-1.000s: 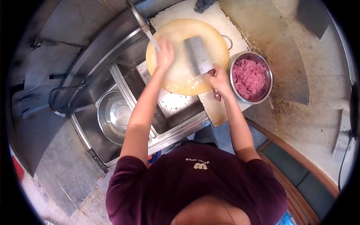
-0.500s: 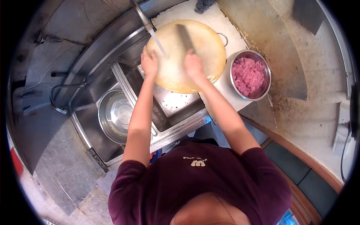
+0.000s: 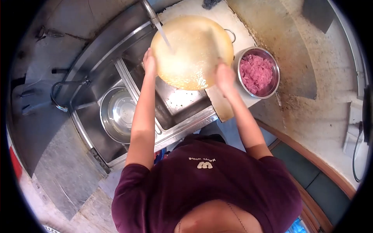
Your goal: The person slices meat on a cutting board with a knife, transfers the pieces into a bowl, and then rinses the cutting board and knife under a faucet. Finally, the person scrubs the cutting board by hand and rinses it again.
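Observation:
A round yellowish cutting board (image 3: 192, 54) lies tilted over the sink's right basin, with a thin stream of water from the faucet (image 3: 149, 11) running onto it. My left hand (image 3: 149, 62) grips the board's left edge. At the board's lower right edge is my right hand (image 3: 225, 77), blurred by motion. A thin blurred streak above it looks like the cleaver (image 3: 215, 42) seen edge-on against the board.
A steel bowl (image 3: 276, 73) of pink chopped meat stands on the white counter right of the board. A steel sink (image 3: 97, 58) holds an empty steel bowl (image 3: 118, 112) on the left and a flat tray (image 3: 178, 103) under the board. A stained counter lies to the right.
The cleaver went from flat on the board to edge-on. My right hand drew back to the board's lower right edge. My left hand slid from the board's face to its left rim.

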Tool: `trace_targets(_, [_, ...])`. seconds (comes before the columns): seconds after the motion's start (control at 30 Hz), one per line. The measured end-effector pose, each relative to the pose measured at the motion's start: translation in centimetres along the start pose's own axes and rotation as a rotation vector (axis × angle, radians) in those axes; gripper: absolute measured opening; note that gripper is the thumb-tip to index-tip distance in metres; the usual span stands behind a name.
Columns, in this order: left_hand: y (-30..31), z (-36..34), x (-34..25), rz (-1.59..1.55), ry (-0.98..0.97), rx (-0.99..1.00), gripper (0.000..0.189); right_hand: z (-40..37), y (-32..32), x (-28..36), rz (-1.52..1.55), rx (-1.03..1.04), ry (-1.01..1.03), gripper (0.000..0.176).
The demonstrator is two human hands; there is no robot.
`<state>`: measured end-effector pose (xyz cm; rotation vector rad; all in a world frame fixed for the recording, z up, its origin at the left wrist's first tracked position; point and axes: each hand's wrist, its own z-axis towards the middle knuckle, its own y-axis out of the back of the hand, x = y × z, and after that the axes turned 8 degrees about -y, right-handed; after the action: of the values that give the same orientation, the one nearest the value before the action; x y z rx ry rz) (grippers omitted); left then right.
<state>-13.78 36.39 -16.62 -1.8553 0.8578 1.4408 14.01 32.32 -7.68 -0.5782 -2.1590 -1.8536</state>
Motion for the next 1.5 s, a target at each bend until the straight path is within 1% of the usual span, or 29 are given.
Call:
trace_targets(0.07, [0.5,2.0,2.8,0.264,-0.158,0.033,0.037,0.7,0.9,-2.3,-0.081,-0.054,-0.054,0.032])
trace_targets(0.1, [0.4,1.5,2.3,0.241,-0.128,0.037,0.037,0.6,0.7,-2.8,-0.14,0.011,-0.062,0.032])
trace_targets(0.2, [-0.7,-0.4,0.0,0.142,-0.103,-0.022,0.036,-2.1,-2.2,-1.3,-0.284,-0.115,-0.03,0.033])
trace_targets(0.23, [-0.4,-0.2,0.7,0.113,-0.106,-0.031,0.036,-3.1,-3.1,-0.5,-0.359,-0.118,0.054,0.043])
trace_targets(0.27, [-0.1,0.2,1.1,0.084,-0.111,-0.039,0.035,-4.2,-3.9,0.5,-0.347,-0.074,0.078,0.048])
trace_targets(0.3, [0.3,0.8,1.7,0.052,-0.118,-0.047,0.035,-5.3,-4.8,1.8,-0.313,-0.003,0.082,0.05])
trace_targets(0.33, [0.7,1.2,2.1,-0.099,-0.066,-0.043,0.035,-6.3,-6.0,2.8,-0.327,-0.011,0.161,0.052])
trace_targets(0.37, [1.1,1.7,2.5,-0.251,-0.015,-0.04,0.035,-7.1,-6.3,4.0,-0.188,0.075,0.189,0.046])
trace_targets(0.4, [1.3,1.9,2.7,-0.404,0.036,-0.038,0.034,-8.0,-6.0,5.6,-0.258,0.137,0.263,0.053])
trace_targets(0.43, [0.8,0.7,1.1,-0.407,0.085,-0.091,0.035,-8.7,-6.6,6.6,-0.141,0.152,0.296,0.047])
trace_targets(0.47, [1.3,0.7,1.4,-0.481,0.165,-0.081,0.034,-9.2,-6.8,7.4,-0.007,0.243,0.317,0.04])
trace_targets(0.53, [2.8,1.2,2.9,-0.63,0.319,-0.055,0.034,-9.4,-4.9,8.4,0.122,0.464,0.278,0.033])
trace_targets(0.57, [2.8,1.5,3.8,-0.615,0.301,-0.062,0.035,-9.3,-4.6,7.7,0.232,0.376,0.317,0.031])
trace_targets(0.6, [3.2,1.8,4.8,-0.593,0.303,0.025,0.036,-9.1,-4.0,6.4,0.34,0.289,0.354,0.028])
trace_targets(0.63, [2.7,1.0,4.0,-0.543,0.297,0.001,0.037,-8.2,-2.3,5.6,0.376,0.433,0.176,0.025])
trace_targets(0.67, [1.8,0.1,3.1,-0.498,0.287,-0.025,0.038,-7.2,-2.9,3.2,0.462,0.329,0.156,0.024])
trace_targets(0.73, [0.9,-0.3,2.5,-0.322,0.197,-0.07,0.041,-4.7,-2.4,-0.5,0.7,0.153,-0.047,0.018])
trace_targets(0.77, [0.5,-1.0,1.2,-0.211,0.141,-0.069,0.042,-3.5,-1.2,-1.5,0.947,0.173,-0.176,0.011])
trace_targets(0.8, [0.3,-1.5,0.4,-0.097,0.087,-0.066,0.044,-2.0,-1.1,-2.7,1.012,0.089,-0.262,0.01])
trace_targets(0.87, [0.6,-0.9,1.8,-0.105,0.029,-0.075,0.042,0.1,-2.3,-4.6,1.255,0.057,-0.355,0.009])
trace_targets(0.93, [1.0,-0.7,2.4,-0.081,-0.035,-0.088,0.04,0.4,-2.4,-2.9,1.267,0.043,-0.453,0.004])
trace_targets(0.97, [1.2,-0.5,2.7,-0.064,-0.031,-0.098,0.039,0.6,-3.1,-2.3,1.234,0.014,-0.486,0.007])
trace_targets(1.0, [1.3,-0.4,2.7,-0.046,-0.028,-0.107,0.038,0.8,-3.5,-1.8,1.266,0.053,-0.507,0.011])
trace_targets(1.13, [2.0,0.0,2.7,0.016,-0.013,-0.085,0.035,2.3,-4.4,0.6,1.202,0.241,-0.473,0.014])
trace_targets(1.2, [2.2,0.1,2.7,0.003,-0.001,-0.057,0.036,3.1,-5.6,2.9,1.138,0.271,-0.451,0.015])
trace_targets(1.33, [2.3,-1.0,0.5,0.066,0.075,-0.007,0.038,3.1,-8.2,8.1,1.056,0.385,-0.293,0.018])
trace_targets(1.43, [3.1,-0.1,1.5,-0.259,0.177,0.097,0.04,1.6,-8.3,9.9,1.041,0.567,-0.259,0.02])
trace_targets(1.47, [3.0,0.2,2.0,-0.271,0.215,0.084,0.04,1.3,-7.9,10.0,1.035,0.647,-0.267,0.021])
trace_targets(1.5, [2.8,-0.1,1.8,-0.283,0.251,0.071,0.041,1.4,-7.4,9.9,0.973,0.535,-0.28,0.022])
